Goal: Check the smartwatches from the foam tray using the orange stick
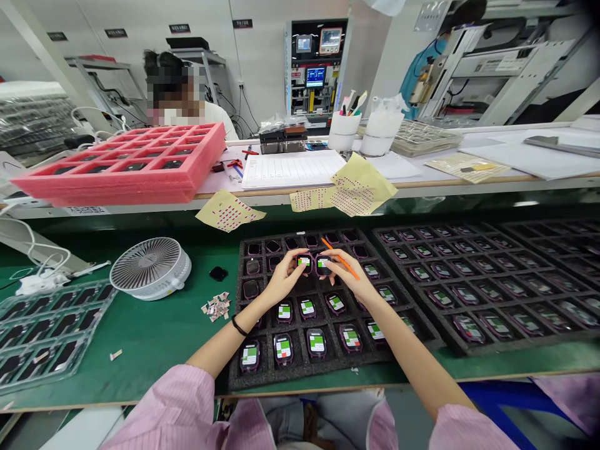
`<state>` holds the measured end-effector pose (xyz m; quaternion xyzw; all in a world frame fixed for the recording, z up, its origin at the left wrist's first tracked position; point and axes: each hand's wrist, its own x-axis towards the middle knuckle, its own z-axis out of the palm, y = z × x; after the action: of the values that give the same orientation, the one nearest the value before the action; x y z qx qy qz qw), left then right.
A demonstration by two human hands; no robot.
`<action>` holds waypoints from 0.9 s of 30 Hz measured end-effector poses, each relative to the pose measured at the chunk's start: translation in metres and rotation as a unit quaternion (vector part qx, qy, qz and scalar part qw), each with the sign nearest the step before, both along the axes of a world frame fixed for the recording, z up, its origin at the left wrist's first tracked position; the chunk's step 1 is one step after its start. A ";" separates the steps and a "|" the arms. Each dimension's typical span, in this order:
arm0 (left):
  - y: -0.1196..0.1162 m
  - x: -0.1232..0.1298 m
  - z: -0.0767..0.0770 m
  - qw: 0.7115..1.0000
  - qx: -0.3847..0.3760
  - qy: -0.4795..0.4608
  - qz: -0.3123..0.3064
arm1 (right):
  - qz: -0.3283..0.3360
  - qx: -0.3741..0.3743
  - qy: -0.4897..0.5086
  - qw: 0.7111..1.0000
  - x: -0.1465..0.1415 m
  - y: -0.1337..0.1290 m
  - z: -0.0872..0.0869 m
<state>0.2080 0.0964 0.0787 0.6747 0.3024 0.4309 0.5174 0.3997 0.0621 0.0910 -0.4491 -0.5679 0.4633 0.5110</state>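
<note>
Over a black foam tray [300, 372] I hold two square smartwatch bodies side by side. My left hand [285, 276] grips one smartwatch [304, 260], its screen lit green and white. Between the fingers and thumb of my right hand [359, 282] is the other smartwatch [323, 264], also lit. A slim orange stick [338, 255], perhaps a pen or tweezers, slants across the right hand, tucked among its fingers. Below the hands, several lit watches, such as one watch [316, 342], lie in the tray's pockets; watches in the back rows have dark screens.
More watches fill a second foam tray [450, 340] at right. To the left are a white fan [152, 269], a loose dark piece [218, 273], small paper scraps [217, 307] and a clear plastic tray [60, 369]. A pink foam tray [187, 190] rests on the shelf; a person [218, 119] sits beyond.
</note>
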 end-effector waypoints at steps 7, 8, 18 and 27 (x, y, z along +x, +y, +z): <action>0.001 -0.001 0.000 0.999 -0.003 0.026 0.024 | -0.013 -0.007 0.008 1.000 -0.002 0.001 0.000; 0.001 -0.001 0.000 0.999 -0.004 0.023 0.023 | -0.011 -0.007 0.008 1.000 -0.002 0.002 -0.001; 0.007 0.000 -0.008 0.999 -0.025 -0.029 -0.005 | 0.036 0.012 0.026 0.999 0.004 0.005 -0.007; 0.009 0.000 -0.010 0.999 -0.020 -0.020 0.026 | -0.018 -0.003 0.002 1.000 0.001 0.001 0.001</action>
<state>0.2076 0.1051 0.0691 0.6477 0.3180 0.4515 0.5250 0.4003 0.0629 0.0919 -0.4598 -0.5577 0.4562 0.5191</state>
